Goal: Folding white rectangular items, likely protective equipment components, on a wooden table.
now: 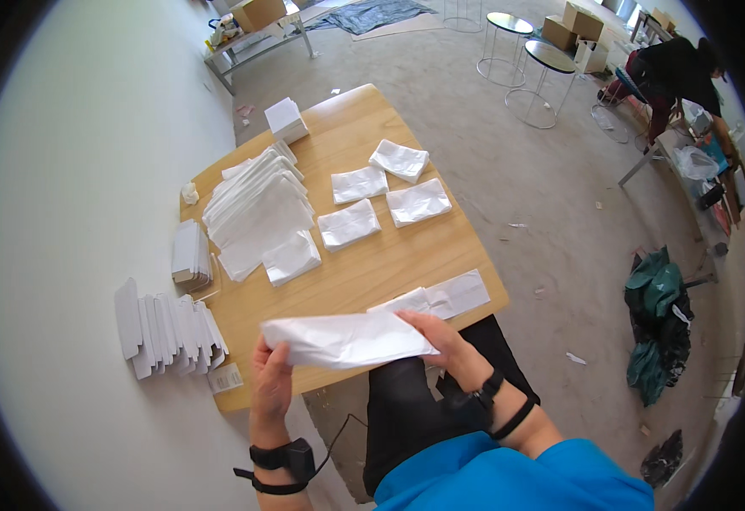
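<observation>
Both my hands hold a long white folded sheet, thin and creased, above the table's near edge; I cannot tell if it is paper or plastic. My left hand grips its left end, thumb on top. At the right end, my right hand pinches the corner. Just beyond lies a white strip, partly covered by another crumpled white piece. Several folded white packets rest on the right half of the wooden table. Left of them is a fanned pile of larger white sheets.
A white block-like stack stands at the table's far end. Flat white cartons and a second carton stack line the left edge by the wall. Round stools, a bent-over person and dark green bags are farther right.
</observation>
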Motion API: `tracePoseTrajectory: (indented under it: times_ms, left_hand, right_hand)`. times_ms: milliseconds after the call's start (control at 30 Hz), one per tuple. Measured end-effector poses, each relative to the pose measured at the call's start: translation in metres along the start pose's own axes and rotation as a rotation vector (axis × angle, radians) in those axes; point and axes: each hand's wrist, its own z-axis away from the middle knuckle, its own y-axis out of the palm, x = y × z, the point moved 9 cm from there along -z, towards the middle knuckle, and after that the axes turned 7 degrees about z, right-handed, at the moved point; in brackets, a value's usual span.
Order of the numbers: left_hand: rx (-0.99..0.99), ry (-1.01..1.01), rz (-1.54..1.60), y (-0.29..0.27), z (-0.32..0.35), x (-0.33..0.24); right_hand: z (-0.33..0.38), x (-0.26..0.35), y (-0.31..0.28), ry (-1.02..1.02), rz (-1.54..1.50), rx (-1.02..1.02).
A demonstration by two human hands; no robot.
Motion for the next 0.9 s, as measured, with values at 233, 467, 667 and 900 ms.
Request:
tracePoseTrajectory:
  times_ms: [233, 467, 667, 900]
  left_hand:
    - [-0.198, -0.173, 0.007, -0.071, 0.071, 0.053]
    - [-0.221, -0.127, -0.087, -0.078, 0.062, 0.096]
    - [-0.338, -0.049, -0.117, -0.101, 0.011, 0.121]
    - [-0.402, -0.102, -0.312, -0.138, -0.009, 0.15]
  right_hand:
    - [0.083, -0.044, -0.033, 0.09, 0.069, -0.294]
    - [0.082, 0.016, -0.055, -0.273, 0.858, -0.554]
    - [0.055, 0.072, -0.062, -0.369, 1.278, -0.808]
    - [0.042, 0.075, -0.075, -0.308, 1.381, -0.894]
